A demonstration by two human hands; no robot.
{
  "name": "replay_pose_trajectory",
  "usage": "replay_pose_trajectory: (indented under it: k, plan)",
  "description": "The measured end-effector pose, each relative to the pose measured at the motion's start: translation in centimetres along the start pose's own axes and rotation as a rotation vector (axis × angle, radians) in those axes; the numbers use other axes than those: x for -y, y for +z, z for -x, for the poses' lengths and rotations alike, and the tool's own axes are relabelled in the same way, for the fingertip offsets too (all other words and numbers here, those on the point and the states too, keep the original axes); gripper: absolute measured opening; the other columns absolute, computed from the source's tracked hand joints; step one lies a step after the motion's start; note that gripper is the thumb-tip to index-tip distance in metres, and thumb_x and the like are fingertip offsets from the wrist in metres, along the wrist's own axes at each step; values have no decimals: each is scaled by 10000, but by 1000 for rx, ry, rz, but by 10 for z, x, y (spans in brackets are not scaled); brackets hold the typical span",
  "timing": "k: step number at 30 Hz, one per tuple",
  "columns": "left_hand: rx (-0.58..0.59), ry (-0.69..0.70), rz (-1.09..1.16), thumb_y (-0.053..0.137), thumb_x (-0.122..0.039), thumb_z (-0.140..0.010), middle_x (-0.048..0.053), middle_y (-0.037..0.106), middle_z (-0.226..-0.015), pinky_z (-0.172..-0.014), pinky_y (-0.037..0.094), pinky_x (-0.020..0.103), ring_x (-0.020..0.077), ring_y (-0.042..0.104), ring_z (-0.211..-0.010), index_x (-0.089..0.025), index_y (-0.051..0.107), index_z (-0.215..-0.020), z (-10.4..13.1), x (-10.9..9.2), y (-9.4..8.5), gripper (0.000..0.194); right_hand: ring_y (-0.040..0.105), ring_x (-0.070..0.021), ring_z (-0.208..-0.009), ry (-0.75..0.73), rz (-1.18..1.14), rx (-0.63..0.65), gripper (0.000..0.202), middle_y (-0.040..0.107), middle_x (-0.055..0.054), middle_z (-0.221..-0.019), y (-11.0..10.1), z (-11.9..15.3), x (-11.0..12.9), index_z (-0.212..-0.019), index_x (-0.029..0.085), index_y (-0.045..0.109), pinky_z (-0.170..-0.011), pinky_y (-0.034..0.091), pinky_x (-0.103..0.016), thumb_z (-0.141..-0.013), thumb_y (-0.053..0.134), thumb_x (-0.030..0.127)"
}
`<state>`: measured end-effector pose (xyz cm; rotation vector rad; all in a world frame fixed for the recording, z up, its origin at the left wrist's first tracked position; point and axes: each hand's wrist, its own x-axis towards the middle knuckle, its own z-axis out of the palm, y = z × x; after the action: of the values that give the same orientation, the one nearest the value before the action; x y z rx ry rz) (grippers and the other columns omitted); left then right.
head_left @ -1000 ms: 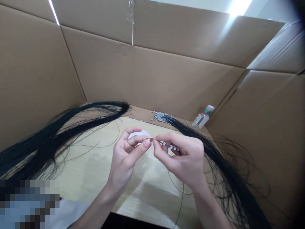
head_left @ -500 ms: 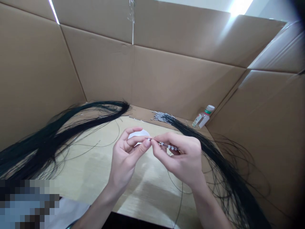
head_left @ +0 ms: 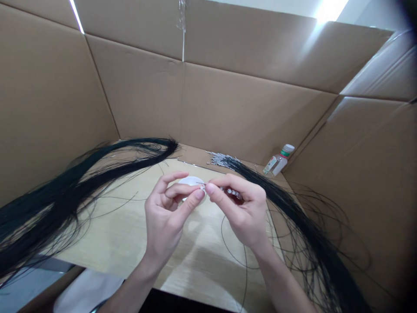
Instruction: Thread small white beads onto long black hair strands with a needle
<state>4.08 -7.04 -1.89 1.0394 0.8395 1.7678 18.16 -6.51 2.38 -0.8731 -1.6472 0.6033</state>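
Note:
Thumb and index finger of my left hand point(head_left: 171, 204) pinch a small white bead point(head_left: 202, 188). Close beside it, my right hand point(head_left: 243, 206) pinches a dark cord point(head_left: 199, 183) near its tip, which points left over the bead. Several pale beads point(head_left: 233, 192) are threaded on this cord, partly hidden by the right fingers. A loose length of the cord hangs below the right hand in a loop over the table. Behind the fingertips stands a white bowl point(head_left: 192, 180), its contents hidden.
A thick bundle of dark cords point(head_left: 84, 187) lies on the left. On the right runs another bundle point(head_left: 293, 208), with beaded ends point(head_left: 223, 161) at the back. A clear bottle point(head_left: 279, 161) with a white cap stands in the right corner. Cardboard walls point(head_left: 254, 117) enclose the light wooden table point(head_left: 127, 239).
Both hands have shifted slightly left. My right hand has turned a little, so its threaded beads sit closer under the fingers. More of the bowl shows behind the fingertips.

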Motion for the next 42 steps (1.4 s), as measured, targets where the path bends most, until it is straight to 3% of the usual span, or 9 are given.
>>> replay_pose_trajectory:
  k: [4, 8, 14, 22, 42]
  plan:
    - [-57, -10, 27, 888, -174, -772, -39, 768, -839, -859, 565, 231, 159, 734, -920, -254, 654, -1049, 0, 3, -2, 372, 526, -123, -617, -52, 57, -61, 95, 679, 12, -756, 4, 0, -3, -856, 212, 737, -561, 421, -274, -933, 682, 211]
    - [-39, -76, 112, 900, -180, -753, -25, 781, -877, -847, 567, 248, 165, 735, -893, -245, 639, -1052, -3, 4, -4, 403, 576, -165, -725, -142, 166, -108, 134, 689, 2, -797, 6, 1, -2, -824, 229, 704, -710, 469, -342, -939, 650, 186]
    - [40, -136, 163, 891, -175, -768, -20, 788, -858, -833, 563, 224, 148, 732, -858, -232, 625, -1015, -3, 4, -6, 368, 534, -219, -853, -276, 388, -177, 131, 531, -26, -852, 3, 1, 4, -719, 232, 670, -806, 456, -424, -834, 657, 171]
    - [71, -106, 79, 874, -172, -790, -4, 764, -878, -813, 577, 245, 172, 737, -876, -227, 613, -1007, -1, 3, -4, 343, 506, -226, -878, -313, 440, -96, 139, 539, -37, -885, -4, 1, 8, -682, 210, 580, -822, 425, -426, -750, 622, 97]
    - [103, -42, -19, 857, -207, -818, -18, 789, -862, -816, 577, 270, 190, 761, -914, -253, 518, -1019, -1, -2, -2, 397, 487, -204, -880, -301, 430, -30, 155, 537, -35, -862, -10, 1, 12, -666, 178, 575, -793, 425, -371, -748, 641, 64]
